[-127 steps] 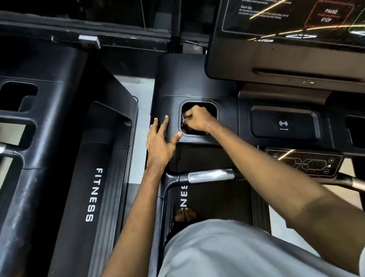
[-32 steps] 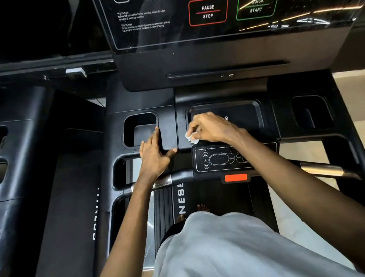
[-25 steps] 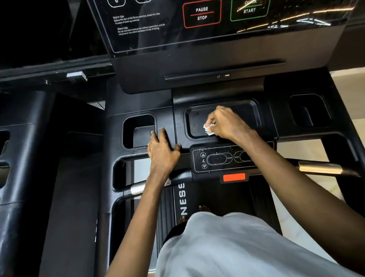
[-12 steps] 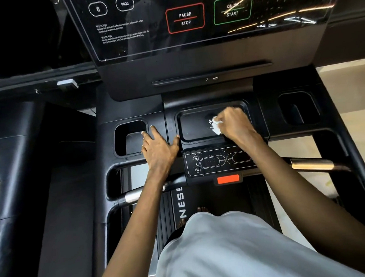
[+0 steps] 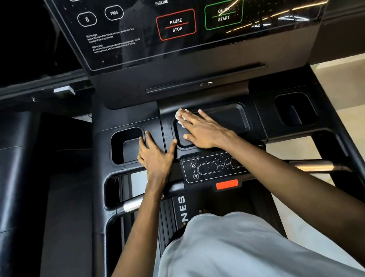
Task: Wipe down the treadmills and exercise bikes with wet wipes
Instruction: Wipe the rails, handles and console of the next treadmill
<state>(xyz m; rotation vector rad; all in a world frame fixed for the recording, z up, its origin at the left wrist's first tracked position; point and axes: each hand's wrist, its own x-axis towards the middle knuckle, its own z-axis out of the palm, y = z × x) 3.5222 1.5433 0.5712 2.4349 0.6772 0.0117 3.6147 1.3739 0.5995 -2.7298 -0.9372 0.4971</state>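
One crumpled white wipe [image 5: 178, 117] shows under the flat right hand [image 5: 201, 131]

Pale beige floor [image 5: 354, 76] shows at three and four o'clock; the room toward eleven o'clock lies in darkness.

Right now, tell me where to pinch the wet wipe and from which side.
Pinch the crumpled white edge of the wet wipe sticking out beyond the right hand, at the far-left corner of the centre tray. Probably best from above and the left: the rest is pinned flat under the fingers.
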